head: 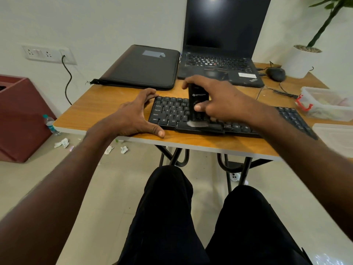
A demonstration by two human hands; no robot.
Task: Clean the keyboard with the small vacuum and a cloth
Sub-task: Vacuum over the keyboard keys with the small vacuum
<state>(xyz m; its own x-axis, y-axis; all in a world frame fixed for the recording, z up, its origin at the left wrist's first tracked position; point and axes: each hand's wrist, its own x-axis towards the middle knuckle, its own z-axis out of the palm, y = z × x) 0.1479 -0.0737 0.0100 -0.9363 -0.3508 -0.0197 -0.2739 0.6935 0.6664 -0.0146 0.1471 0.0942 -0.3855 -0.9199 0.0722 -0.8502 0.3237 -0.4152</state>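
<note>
Right hand: the right hand [215, 98] grips the vacuum [197, 104], fingers curled over its top and thumb on its front.
Vacuum: small and black. It stands upright on the keyboard [172, 111], near the middle. Its pale mouth sits down by the space bar row.
Left hand: the left hand [133, 115] is spread wide at the left end of the keyboard. The fingertips touch the far left corner and the thumb lies by the near left corner, on the table [107, 104]. It holds the keyboard steady and does not curl round it.
Keyboard: black and long. It lies flat near the front edge of the table, and its right end runs under the right arm.
Cloth: I cannot see one for sure.
Laptop: the laptop [223, 44] is open behind the keyboard, with a dark screen.
Case: a flat black case [141, 67] lies just left of the laptop.
Mouse: a black mouse [276, 73] sits right of the laptop.
Box: a clear box [324, 104] with a red clip sits at the right side.
Floor: bits of white paper [62, 143] lie under the table's left edge.
</note>
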